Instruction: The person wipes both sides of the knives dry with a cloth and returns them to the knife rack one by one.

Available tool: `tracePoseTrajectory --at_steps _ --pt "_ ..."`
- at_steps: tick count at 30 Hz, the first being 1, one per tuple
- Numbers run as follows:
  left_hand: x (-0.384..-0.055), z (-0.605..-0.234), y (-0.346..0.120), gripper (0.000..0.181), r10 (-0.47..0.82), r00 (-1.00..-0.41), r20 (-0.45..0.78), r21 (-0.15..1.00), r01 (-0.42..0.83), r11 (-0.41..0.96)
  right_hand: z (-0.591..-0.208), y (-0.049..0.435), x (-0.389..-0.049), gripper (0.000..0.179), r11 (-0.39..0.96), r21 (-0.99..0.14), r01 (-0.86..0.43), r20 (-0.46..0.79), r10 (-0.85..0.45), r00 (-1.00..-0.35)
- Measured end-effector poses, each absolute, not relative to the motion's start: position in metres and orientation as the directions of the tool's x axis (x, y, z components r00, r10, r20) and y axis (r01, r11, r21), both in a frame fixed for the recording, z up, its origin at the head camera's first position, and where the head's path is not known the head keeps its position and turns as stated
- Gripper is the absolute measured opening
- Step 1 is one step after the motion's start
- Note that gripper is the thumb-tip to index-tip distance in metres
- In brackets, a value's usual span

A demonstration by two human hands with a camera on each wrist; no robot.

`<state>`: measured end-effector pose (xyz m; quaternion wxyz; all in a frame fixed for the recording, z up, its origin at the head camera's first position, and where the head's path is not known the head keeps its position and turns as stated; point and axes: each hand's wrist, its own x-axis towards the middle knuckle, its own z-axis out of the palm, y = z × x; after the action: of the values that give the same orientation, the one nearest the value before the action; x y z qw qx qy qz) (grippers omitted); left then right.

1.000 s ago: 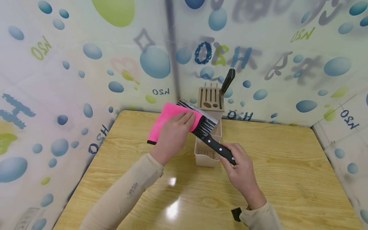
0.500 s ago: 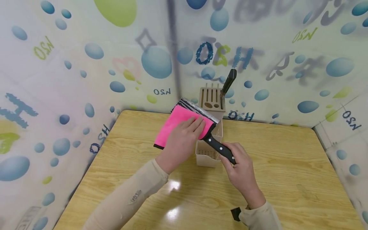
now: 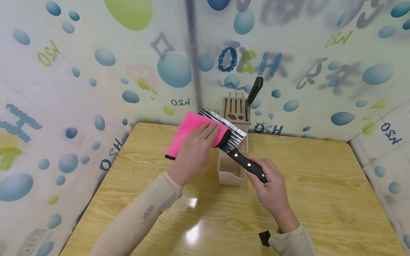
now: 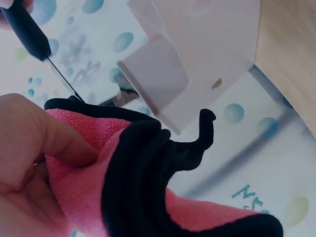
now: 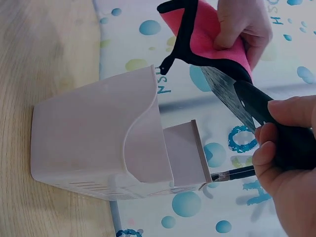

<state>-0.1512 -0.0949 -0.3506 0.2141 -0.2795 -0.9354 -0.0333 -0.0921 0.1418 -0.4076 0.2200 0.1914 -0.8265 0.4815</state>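
Observation:
My right hand [image 3: 272, 192] grips the black riveted handle of a cleaver [image 3: 236, 137] and holds it above the table, its wide shiny blade slanting up to the left. A pink cloth [image 3: 184, 133] with black edging is folded over part of the blade. My left hand [image 3: 193, 151] pinches that cloth against the blade; in the left wrist view the thumb [image 4: 74, 143] presses into the pink pile. Most of the lower blade is hidden by the cloth. In the right wrist view, bare blade shows between the cloth [image 5: 217, 39] and the handle.
Behind the cleaver stands a beige knife holder [image 3: 232, 179] with a slotted top. A second black-handled knife [image 3: 255, 90] stands in its right slot. The wooden table [image 3: 320, 185] meets patterned walls at the back and sides. A black tab [image 3: 264, 238] sticks out at the right cuff.
My left hand slid the cloth down the blade toward the handle, then back up to the left, baring the blade near the handle. The cleaver shifted slightly in my right hand.

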Motion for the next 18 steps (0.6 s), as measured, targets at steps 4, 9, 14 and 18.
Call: tracePoseTrajectory --at_steps 4,9,14,18 --pt "-0.157 -0.348 -0.102 0.059 0.474 -0.758 0.449 -0.008 0.527 0.85 -0.408 0.145 -0.092 0.036 0.443 -0.733 -0.515 0.539 -0.083 -0.838" --pt "-0.162 -0.346 -0.109 0.058 0.455 -0.733 0.506 0.013 0.535 0.845 -0.407 0.15 -0.091 0.032 0.419 -0.783 -0.46 0.482 -0.057 -0.874" --pt "-0.165 -0.344 -0.113 0.059 0.444 -0.691 0.571 0.022 0.554 0.832 -0.405 0.152 -0.09 0.027 0.35 -0.859 -0.373 0.387 -0.033 -0.922" --pt "-0.165 -0.342 -0.114 0.058 0.432 -0.663 0.611 0.028 0.564 0.825 -0.402 0.153 -0.088 0.024 0.247 -0.931 -0.269 0.272 -0.025 -0.962"
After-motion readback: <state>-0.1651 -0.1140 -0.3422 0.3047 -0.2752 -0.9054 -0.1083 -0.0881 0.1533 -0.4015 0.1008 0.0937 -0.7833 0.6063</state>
